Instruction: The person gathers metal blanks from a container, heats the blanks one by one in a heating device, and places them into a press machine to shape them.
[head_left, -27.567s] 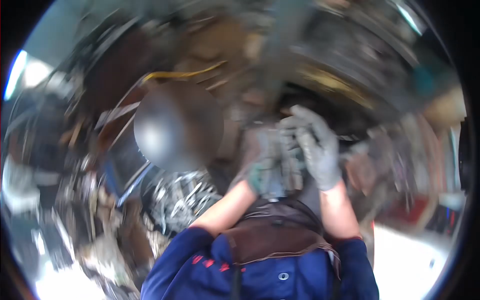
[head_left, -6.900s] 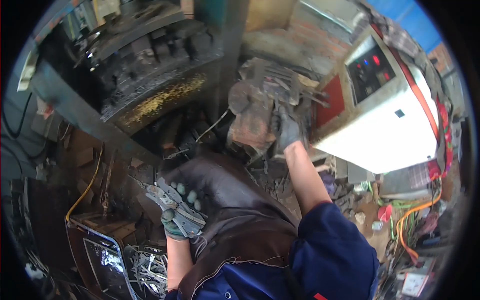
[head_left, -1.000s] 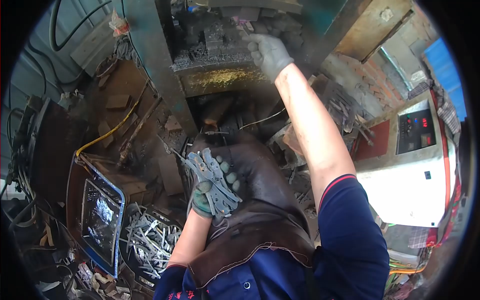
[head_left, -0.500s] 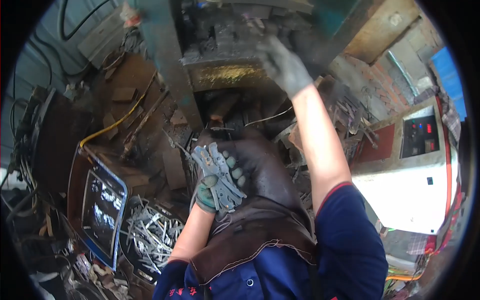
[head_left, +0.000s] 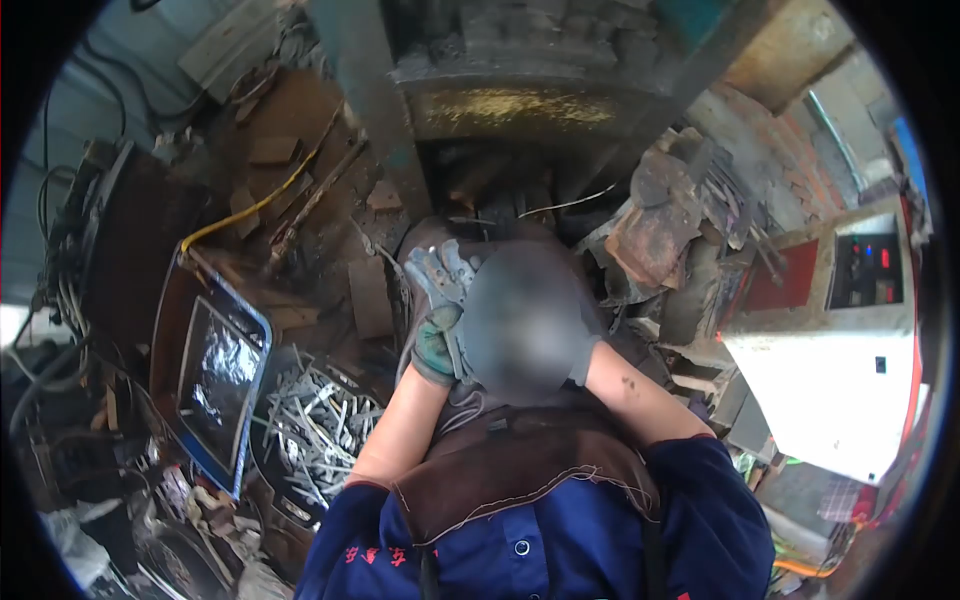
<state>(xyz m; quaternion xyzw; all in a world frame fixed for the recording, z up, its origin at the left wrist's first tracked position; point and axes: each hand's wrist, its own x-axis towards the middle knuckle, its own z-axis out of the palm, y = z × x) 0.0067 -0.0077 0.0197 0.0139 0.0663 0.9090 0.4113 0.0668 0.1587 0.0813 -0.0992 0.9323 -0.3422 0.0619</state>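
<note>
Over the brown apron, my left hand (head_left: 437, 345) in a green and grey glove is closed on a bunch of flat metal pieces (head_left: 440, 277). A round grey blur covers the right part of the bunch and most of my right hand (head_left: 582, 352). Only the edge of that grey glove shows at the wrist, close to my left hand. The right hand's fingers and anything in them are hidden.
A bin of metal strips (head_left: 318, 425) stands at lower left beside a blue-rimmed frame (head_left: 262, 400). The machine (head_left: 520, 110) with yellow flakes is ahead. A white control cabinet (head_left: 825, 365) stands right, near a rusty block (head_left: 655, 225). A yellow hose (head_left: 250, 212) runs left.
My right hand has come back from the machine down to the apron beside my left hand. The left hand keeps its metal pieces. The view has shifted, and a grey blur now covers the middle.
</note>
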